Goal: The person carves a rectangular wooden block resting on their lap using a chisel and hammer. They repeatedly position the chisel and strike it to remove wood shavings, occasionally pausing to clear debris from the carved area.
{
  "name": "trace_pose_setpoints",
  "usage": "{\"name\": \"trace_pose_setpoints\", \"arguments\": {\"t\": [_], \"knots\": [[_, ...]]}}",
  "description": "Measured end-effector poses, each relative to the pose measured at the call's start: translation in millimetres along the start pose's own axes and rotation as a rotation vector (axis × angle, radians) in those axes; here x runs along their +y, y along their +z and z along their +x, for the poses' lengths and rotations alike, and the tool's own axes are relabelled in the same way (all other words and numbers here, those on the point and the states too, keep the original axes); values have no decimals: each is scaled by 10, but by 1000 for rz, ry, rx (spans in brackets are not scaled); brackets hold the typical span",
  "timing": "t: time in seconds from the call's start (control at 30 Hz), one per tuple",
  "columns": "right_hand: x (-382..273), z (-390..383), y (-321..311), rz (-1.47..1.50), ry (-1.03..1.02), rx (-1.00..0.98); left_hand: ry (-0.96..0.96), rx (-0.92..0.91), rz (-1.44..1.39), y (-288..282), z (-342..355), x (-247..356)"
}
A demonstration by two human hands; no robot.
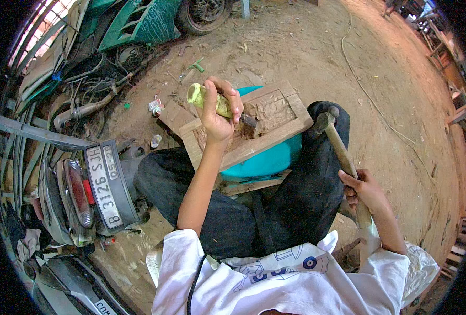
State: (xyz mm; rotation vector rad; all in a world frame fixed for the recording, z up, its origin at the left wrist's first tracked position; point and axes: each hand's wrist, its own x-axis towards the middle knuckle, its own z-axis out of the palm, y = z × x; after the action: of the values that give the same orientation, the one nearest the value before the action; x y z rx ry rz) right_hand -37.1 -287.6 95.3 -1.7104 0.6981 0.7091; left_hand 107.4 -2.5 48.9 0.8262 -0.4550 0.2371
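Chisel leaning toward ten o'clock, hammer waiting at four, wooden panel sitting at the dial's centre.
My left hand is curling snugly round the yellow-green handle, thumb lying along it, probably for steadying the angle; the blade is slanting down to the carving, tip contact unclear. My right hand is wrapping the hammer partway down its wooden shaft, likely for balancing the head, which is showing over my right knee at three o'clock. The panel is resting on a teal support, peeking out at six o'clock, presumably for keeping the carved face within reach.
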Motion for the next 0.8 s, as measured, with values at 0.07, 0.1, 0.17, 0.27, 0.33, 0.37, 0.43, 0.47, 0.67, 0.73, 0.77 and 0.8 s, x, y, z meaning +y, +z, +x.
{"name": "trace_pose_setpoints", "arguments": {"t": [0.07, 0.1, 0.17, 0.27, 0.33, 0.37, 0.43, 0.47, 0.67, 0.73, 0.77, 0.8], "knots": [[3, -5, 0, 7, -13, -6, 3, -5, 18, -1, 2, -7], [-4, -10, 4, 11, -24, -15, 8, -12, 32, -2, 1, -7], [-10, -11, 5, 15, -33, -27, 11, -20, 42, -9, -1, -11], [-15, -8, 1, 5, -26, -25, 4, -21, 33, -19, 2, -10], [-7, -3, 0, -14, -16, -6, -9, -17, 27, -9, 4, -5], [-21, -19, 12, -2, -12, 5, -15, -13, 18, -6, 5, -9], [-67, -59, 50, 19, -6, 21, -23, -3, 6, 0, 6, 1], [-62, -53, 49, 18, -10, 19, -25, -4, 9, 3, 6, 10], [-68, -63, 41, -6, -8, 30, -41, 4, 6, 10, 18, 26], [-64, -52, 43, -7, 8, 45, -48, -3, -1, 7, 20, 50], [-67, -53, 42, 4, 4, 32, -44, -6, -23, 14, 27, 65], [-70, -55, 41, 14, 0, 18, -41, -9, -45, 27, 35, 87]]}}
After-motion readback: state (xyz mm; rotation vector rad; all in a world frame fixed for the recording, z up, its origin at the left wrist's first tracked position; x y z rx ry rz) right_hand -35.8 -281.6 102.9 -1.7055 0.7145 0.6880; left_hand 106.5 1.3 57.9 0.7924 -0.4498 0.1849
